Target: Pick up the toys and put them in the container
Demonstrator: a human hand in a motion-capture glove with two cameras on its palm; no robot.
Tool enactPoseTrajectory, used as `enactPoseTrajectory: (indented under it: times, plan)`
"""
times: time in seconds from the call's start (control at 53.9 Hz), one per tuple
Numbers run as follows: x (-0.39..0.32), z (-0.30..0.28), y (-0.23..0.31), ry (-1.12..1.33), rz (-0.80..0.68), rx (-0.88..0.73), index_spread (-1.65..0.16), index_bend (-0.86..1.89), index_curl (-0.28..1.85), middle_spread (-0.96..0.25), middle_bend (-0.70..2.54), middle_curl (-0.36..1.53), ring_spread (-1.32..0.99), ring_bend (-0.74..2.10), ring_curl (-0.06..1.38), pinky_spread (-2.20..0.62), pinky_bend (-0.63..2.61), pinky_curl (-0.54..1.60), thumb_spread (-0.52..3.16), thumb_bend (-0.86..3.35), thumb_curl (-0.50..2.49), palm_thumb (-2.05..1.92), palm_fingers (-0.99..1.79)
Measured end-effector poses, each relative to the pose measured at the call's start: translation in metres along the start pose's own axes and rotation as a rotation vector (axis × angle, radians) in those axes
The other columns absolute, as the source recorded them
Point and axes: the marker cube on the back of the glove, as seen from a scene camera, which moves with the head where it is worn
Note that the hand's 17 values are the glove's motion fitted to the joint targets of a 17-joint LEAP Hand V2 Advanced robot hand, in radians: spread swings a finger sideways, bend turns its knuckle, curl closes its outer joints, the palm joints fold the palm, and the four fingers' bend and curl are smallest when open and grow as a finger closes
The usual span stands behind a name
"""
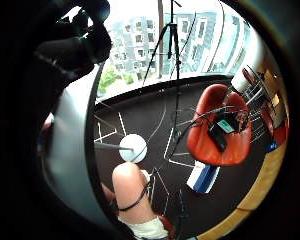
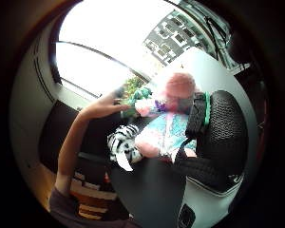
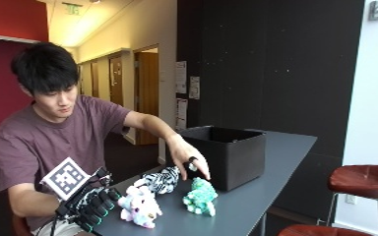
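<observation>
A pink and white plush toy (image 3: pixel 140 206) stands near the table's front corner, with a zebra toy (image 3: pixel 159 179) behind it and a green plush toy (image 3: pixel 201 196) to its right. My gloved right hand (image 3: pixel 94 206) is at the table's edge just left of the pink toy, its fingers loosely bent against the toy's side and not wrapped round it. The right thumb side palm view shows the pink toy (image 2: pixel 168 123) close to the palm, beside the zebra toy (image 2: pixel 123 142). The bare left hand (image 3: pixel 192 164) reaches out above the green toy. The black container (image 3: pixel 225 152) stands open behind the toys.
The dark grey table (image 3: pixel 287 172) runs back past the container to the right. A brown stool (image 3: pixel 366 179) stands beyond its far side. The little finger side view looks off the table edge (image 1: pixel 70 150) at my knee (image 1: pixel 132 185) and an orange chair (image 1: pixel 220 130).
</observation>
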Motion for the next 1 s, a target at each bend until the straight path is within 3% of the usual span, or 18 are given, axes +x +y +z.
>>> enactPoseTrajectory:
  times: [0.111, 0.204, 0.52, 0.705, 0.816, 0.946, 1.002]
  plan:
    - [-0.002, -0.001, -0.003, 0.014, 0.055, -0.013, -0.12, 0.19, 0.66, -0.01, 0.2, 0.56, -0.19, 0.69, 0.39, -0.07, 0.83, 0.35, 1.63, 0.7, 0.3, -0.05, 0.22]
    - [0.001, 0.0, 0.0, 0.027, -0.02, -0.014, -0.12, 0.19, 0.66, -0.01, 0.2, 0.57, -0.19, 0.69, 0.39, -0.07, 0.83, 0.35, 1.63, 0.71, 0.3, -0.05, 0.22]
    - [0.005, 0.0, 0.002, 0.029, -0.001, -0.028, -0.12, 0.19, 0.67, -0.01, 0.2, 0.57, -0.19, 0.68, 0.4, -0.07, 0.84, 0.35, 1.63, 0.7, 0.3, -0.06, 0.21]
    - [0.01, -0.011, -0.012, 0.051, -0.109, -0.021, -0.13, 0.2, 0.67, -0.01, 0.2, 0.57, -0.19, 0.67, 0.4, -0.06, 0.83, 0.34, 1.63, 0.7, 0.29, -0.05, 0.2]
    - [-0.014, -0.09, -0.04, 0.3, -0.228, -0.166, -0.13, 0.19, 0.67, -0.01, 0.21, 0.58, -0.19, 0.66, 0.4, -0.05, 0.82, 0.34, 1.63, 0.69, 0.29, -0.05, 0.18]
    - [-0.055, -0.162, -0.071, 0.483, -0.372, -0.501, -0.16, 0.16, 0.65, -0.03, 0.23, 0.59, -0.19, 0.67, 0.41, -0.04, 0.81, 0.34, 1.61, 0.65, 0.28, -0.07, 0.18]
    - [-0.07, -0.177, -0.078, 0.494, -0.391, -0.572, -0.16, 0.18, 0.65, -0.03, 0.24, 0.59, -0.19, 0.67, 0.41, -0.04, 0.81, 0.34, 1.62, 0.63, 0.27, -0.06, 0.18]
